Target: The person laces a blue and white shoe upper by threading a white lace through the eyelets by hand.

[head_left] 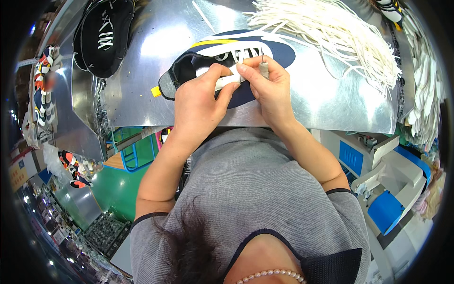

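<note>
A navy shoe upper [283, 51] with white trim, a yellow stripe and a grey heel lining lies on the metal table, toe to the right. White shoelace runs through part of its eyelets. My left hand [201, 102] is closed on the upper's white eyelet edge, thumb and forefinger pinching it. Beside it, my right hand [273, 90] pinches a white shoelace [240, 64] between thumb and forefinger. A thin hook tool with a pale wrapped handle [264, 71] is tucked in the right hand's fingers. My fingers hide part of the eyelet row.
A large bundle of loose white laces [326, 33] lies at the back right of the metal table [137, 92]. A black shoe upper [105, 38] with white lacing rests at the back left. Several shoe pieces [45, 87] stand farther left. A blue-and-white machine [388, 189] is at lower right.
</note>
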`<act>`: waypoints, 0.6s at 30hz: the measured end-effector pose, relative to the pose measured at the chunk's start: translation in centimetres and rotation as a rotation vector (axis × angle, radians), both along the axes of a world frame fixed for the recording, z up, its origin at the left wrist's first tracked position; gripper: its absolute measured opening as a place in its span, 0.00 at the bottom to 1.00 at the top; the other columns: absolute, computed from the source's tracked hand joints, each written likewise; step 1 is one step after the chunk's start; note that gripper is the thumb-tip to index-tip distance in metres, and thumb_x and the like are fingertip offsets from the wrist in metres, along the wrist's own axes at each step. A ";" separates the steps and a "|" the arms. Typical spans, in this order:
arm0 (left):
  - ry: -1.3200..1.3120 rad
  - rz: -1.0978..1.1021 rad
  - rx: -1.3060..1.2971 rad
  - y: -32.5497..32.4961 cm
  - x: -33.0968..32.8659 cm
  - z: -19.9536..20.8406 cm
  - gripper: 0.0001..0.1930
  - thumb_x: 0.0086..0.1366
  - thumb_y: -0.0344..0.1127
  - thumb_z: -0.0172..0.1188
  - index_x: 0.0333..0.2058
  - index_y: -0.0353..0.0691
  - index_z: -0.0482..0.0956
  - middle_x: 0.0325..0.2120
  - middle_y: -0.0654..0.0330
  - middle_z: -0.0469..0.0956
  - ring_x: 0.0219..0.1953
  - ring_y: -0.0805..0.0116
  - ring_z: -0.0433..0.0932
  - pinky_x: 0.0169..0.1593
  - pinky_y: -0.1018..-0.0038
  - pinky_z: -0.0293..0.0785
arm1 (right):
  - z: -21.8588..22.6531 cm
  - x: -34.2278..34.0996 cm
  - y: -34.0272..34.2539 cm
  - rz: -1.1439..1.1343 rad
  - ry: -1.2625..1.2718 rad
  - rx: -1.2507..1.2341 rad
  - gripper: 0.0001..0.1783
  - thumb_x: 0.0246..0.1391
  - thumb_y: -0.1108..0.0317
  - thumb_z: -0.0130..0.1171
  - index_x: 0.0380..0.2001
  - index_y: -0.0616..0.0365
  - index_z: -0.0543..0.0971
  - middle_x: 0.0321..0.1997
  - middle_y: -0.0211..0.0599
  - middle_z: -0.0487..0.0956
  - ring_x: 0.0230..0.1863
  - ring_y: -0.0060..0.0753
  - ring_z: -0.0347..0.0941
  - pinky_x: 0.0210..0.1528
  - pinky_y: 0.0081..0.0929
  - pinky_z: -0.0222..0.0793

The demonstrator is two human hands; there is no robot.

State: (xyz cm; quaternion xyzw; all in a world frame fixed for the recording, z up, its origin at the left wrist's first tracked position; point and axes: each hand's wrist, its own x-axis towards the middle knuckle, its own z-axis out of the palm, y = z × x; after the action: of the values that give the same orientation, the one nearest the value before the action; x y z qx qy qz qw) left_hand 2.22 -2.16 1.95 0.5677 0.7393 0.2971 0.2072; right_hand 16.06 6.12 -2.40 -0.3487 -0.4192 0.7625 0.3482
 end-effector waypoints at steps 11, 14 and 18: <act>0.107 -0.024 0.179 -0.1 0.1 -1.2 0.12 0.61 0.35 0.68 0.40 0.40 0.77 0.23 0.53 0.81 0.22 0.55 0.80 0.26 0.65 0.74 | 2.4 4.8 -1.6 0.252 -0.505 0.461 0.09 0.66 0.68 0.56 0.39 0.63 0.71 0.26 0.40 0.80 0.27 0.32 0.79 0.32 0.27 0.71; 0.112 -0.073 0.159 -0.1 -0.3 -1.1 0.12 0.61 0.34 0.69 0.40 0.39 0.76 0.22 0.53 0.80 0.21 0.55 0.79 0.26 0.65 0.73 | 2.4 4.6 -1.1 0.269 -0.520 0.476 0.09 0.65 0.68 0.57 0.38 0.63 0.72 0.25 0.39 0.80 0.26 0.32 0.79 0.31 0.27 0.71; 0.145 -0.205 0.240 -0.4 -1.1 -1.9 0.13 0.61 0.32 0.68 0.41 0.38 0.76 0.22 0.53 0.79 0.23 0.56 0.80 0.27 0.66 0.73 | 1.9 4.3 -0.8 0.293 -0.424 0.345 0.08 0.65 0.68 0.57 0.37 0.62 0.73 0.24 0.34 0.79 0.24 0.22 0.74 0.28 0.23 0.68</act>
State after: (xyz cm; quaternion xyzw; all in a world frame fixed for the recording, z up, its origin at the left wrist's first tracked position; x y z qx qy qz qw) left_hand 1.15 -2.53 0.08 0.6808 0.6495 0.3190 0.1134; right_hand 20.39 5.33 -0.54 -0.3716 -0.6516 0.6324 0.1934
